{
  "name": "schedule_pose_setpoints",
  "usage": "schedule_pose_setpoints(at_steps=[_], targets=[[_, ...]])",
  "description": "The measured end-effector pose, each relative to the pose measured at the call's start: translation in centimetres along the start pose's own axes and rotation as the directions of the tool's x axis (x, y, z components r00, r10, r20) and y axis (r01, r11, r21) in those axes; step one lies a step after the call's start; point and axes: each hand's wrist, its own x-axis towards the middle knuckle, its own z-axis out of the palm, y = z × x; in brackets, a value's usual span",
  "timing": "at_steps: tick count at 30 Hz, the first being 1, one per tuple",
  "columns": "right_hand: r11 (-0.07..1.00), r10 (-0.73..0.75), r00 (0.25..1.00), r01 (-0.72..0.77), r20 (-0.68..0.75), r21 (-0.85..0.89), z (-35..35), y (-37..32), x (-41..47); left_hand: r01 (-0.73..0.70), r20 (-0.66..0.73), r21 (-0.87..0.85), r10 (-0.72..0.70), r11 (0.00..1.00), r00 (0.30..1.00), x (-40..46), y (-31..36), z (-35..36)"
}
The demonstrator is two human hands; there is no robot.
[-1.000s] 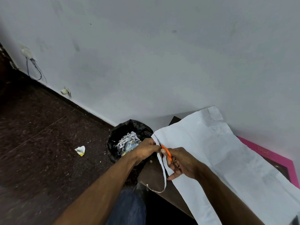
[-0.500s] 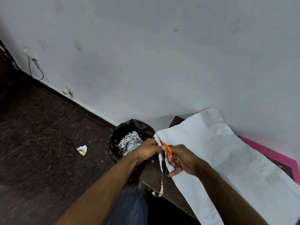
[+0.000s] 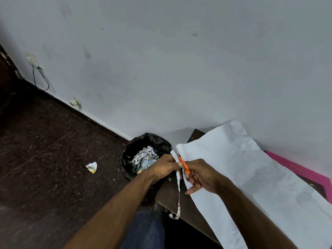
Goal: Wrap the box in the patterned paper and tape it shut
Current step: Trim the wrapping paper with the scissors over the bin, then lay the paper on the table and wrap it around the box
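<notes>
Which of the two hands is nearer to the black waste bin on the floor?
Left. The left hand holds the paper strip right at the bin rim; the right hand, gripping the orange scissors, is farther away, over the white sheet.

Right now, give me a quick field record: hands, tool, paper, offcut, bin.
left hand: pinches the paper's edge beside the cut
right hand: holds the orange scissors
paper: white side up on the dark table
cut strip: hangs off the table's edge, patterned at its end
bin: black-lined, holds paper scraps, on the floor left of the table
</notes>
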Motion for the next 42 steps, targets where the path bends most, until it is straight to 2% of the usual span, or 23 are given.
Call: schedule_pose_setpoints(at_steps=[7,10,12,14,17,20,25,31,33,35,37,38,40,42], targets=[[0.993,0.005,0.998,0.001,0.057,-0.117,-0.2,-0.6,-0.9,0.044,-0.024,0.018,-0.043,0.999,0.999,-1.2,1.8,0.6],[0.99,-0.046,0.997,0.053,0.055,-0.13,-0.1,-0.7,-1.8,0.04,-0.088,-0.093,-0.048,0.995,0.995,-1.4,1.7,0.3],[0.986,-0.109,0.994,0.103,-0.032,-0.133,-0.4,-0.1,-3.0,0.017,-0.233,-0.193,-0.063,0.981,0.97,-1.5,1.7,0.4],[0.974,-0.137,0.977,0.104,-0.161,-0.2,-1.2,1.1,-4.4,-0.031,-0.41,-0.293,-0.096,0.956,0.907,-1.6,2.0,0.5],[0.94,-0.107,0.93,-0.021,-0.353,-0.342,-3.8,3.9,-6.8,-0.125,-0.556,-0.392,-0.126,0.911,0.822,-2.1,3.5,0.4],[0.874,-0.051,0.864,-0.205,-0.501,-0.441,-6.1,6.0,-8.8,-0.184,-0.548,-0.426,-0.091,0.886,0.831,-2.9,5.5,0.8],[0.817,0.05,0.799,-0.377,-0.599,-0.435,-6.5,6.9,-11.0,-0.197,-0.43,-0.415,-0.001,0.888,0.903,-4.2,8.5,3.0],[0.848,0.142,0.812,-0.394,-0.566,-0.354,-5.4,7.0,-11.7,-0.213,-0.341,-0.52,0.028,0.827,0.94,-5.7,10.8,5.2],[0.903,0.076,0.822,-0.297,-0.565,-0.31,-5.0,6.7,-12.0,-0.201,-0.304,-0.555,0.028,0.807,0.952,-6.0,11.2,5.9],[0.971,-0.134,0.811,-0.007,-0.569,-0.239,-4.6,6.1,-12.1,-0.185,-0.273,-0.585,0.023,0.79,0.962,-6.3,11.5,6.5],[0.957,-0.279,0.827,0.283,-0.487,-0.067,-3.4,4.4,-13.0,-0.162,-0.247,-0.596,0.012,0.786,0.969,-6.3,11.6,7.2],[0.94,-0.314,0.841,0.34,-0.441,-0.021,-2.8,3.6,-13.2,-0.151,-0.235,-0.599,0.007,0.786,0.972,-6.3,11.6,7.6],[0.937,-0.336,0.854,0.347,-0.397,-0.045,-1.8,2.6,-13.1,-0.136,-0.216,-0.612,0.0,0.779,0.976,-6.4,11.4,8.1],[0.938,-0.337,0.836,0.338,-0.433,-0.079,-1.0,2.2,-12.8,-0.151,-0.232,-0.615,0.005,0.774,0.973,-6.5,11.3,8.5]])
